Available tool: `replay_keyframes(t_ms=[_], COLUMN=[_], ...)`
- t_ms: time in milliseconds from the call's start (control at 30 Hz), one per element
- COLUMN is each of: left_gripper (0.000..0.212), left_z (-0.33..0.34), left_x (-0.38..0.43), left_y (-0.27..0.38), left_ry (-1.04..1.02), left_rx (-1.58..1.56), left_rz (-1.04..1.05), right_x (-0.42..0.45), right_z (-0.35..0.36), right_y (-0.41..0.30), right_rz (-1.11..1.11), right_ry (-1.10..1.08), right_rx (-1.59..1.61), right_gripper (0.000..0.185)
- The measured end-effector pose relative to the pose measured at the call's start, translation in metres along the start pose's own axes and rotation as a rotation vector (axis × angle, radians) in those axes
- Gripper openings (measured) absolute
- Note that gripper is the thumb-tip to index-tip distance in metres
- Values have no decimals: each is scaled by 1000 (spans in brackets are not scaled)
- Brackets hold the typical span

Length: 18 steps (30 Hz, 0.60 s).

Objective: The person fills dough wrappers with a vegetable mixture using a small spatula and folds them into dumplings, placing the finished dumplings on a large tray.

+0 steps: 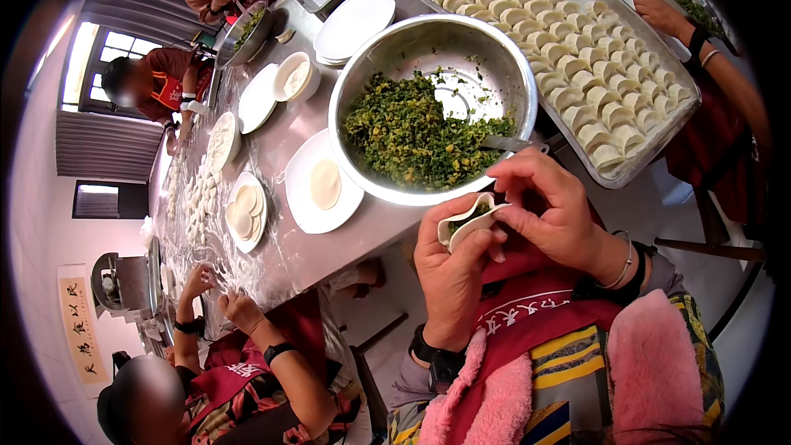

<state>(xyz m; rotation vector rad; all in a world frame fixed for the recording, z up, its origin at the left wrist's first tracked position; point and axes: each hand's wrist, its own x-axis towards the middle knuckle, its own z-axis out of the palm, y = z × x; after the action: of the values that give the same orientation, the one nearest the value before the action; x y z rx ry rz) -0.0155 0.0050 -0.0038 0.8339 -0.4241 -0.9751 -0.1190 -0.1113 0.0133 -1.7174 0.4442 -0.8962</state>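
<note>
A dumpling wrapper (456,241) folded around green filling is cupped in my left hand (448,272), its top side still gaping. The thumb and fingers of my right hand (550,210) pinch the wrapper's right end together. Just beyond my hands stands a large metal bowl (525,68) with chopped green and yellow filling (420,130) heaped toward its left and front. A flat metal utensil (503,143) rests in the filling, its handle lying over the bowl's rim near my right knuckles. Left of the bowl, a white plate (303,210) carries a round wrapper (325,183).
A metal tray (609,182) right of the bowl holds rows of folded dumplings (581,62). Further left are a plate of stacked wrappers (244,213), bowls of flour (296,77) and floured dough pieces (201,198). Co-workers' hands (244,312) are around the metal table (272,154).
</note>
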Motion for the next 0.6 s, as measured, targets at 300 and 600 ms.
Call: replay_keyframes(t_ms=[300, 600], left_gripper=[32, 29], left_z=[3, -1], left_x=[-1, -3], left_y=[0, 0], left_ry=[17, -43], left_rx=[-22, 89], left_rz=[-7, -65], right_x=[-2, -2], right_z=[-1, -6], right_y=[8, 11], right_rz=[-294, -238], right_ry=[-27, -67], right_rx=[-138, -76], right_gripper=[15, 14])
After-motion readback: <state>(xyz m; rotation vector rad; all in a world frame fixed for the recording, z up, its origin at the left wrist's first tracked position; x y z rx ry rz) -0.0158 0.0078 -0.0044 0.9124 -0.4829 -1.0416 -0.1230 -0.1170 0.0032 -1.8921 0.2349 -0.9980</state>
